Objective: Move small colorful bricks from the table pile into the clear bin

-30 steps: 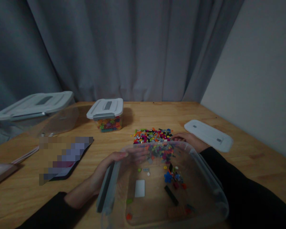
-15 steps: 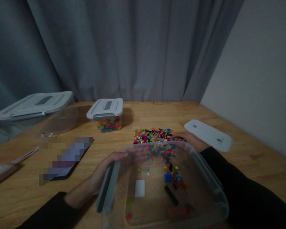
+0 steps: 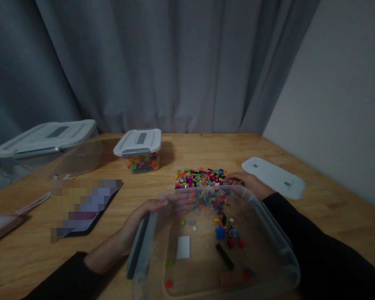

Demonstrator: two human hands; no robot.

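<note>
The person grips a clear plastic bin [image 3: 212,246] with both hands, one at each side near its far end. The left hand [image 3: 145,216] has its fingers [image 3: 178,203] curled over the left rim, closed on the wall beside the grey latch handle [image 3: 137,246]. The right hand [image 3: 248,183] holds the far right corner; its fingers [image 3: 234,180] wrap the rim, though how tightly cannot be told.

Just beyond both sets of fingers, on the table [image 3: 206,150], lies a heap of small coloured bricks [image 3: 200,177] — it sits against the bin's far wall. A scatter of loose bricks [image 3: 226,237] remains on the bin's floor, nearer the body than the fingers. Judging by this, the bin looks to be in the last stage of emptying: most of the contents are out. The next move would probably call for a steeper tilt or a shake to free the stragglers, with both grips kept firm.

Counted: three bins in all — the held one, a small lidded bin [image 3: 140,152] full of bricks well beyond the left fingers, and a large lidded bin [image 3: 46,143] far to their left. One loose white lid [image 3: 273,177] lies just right of the right fingers. One brick heap.
</note>
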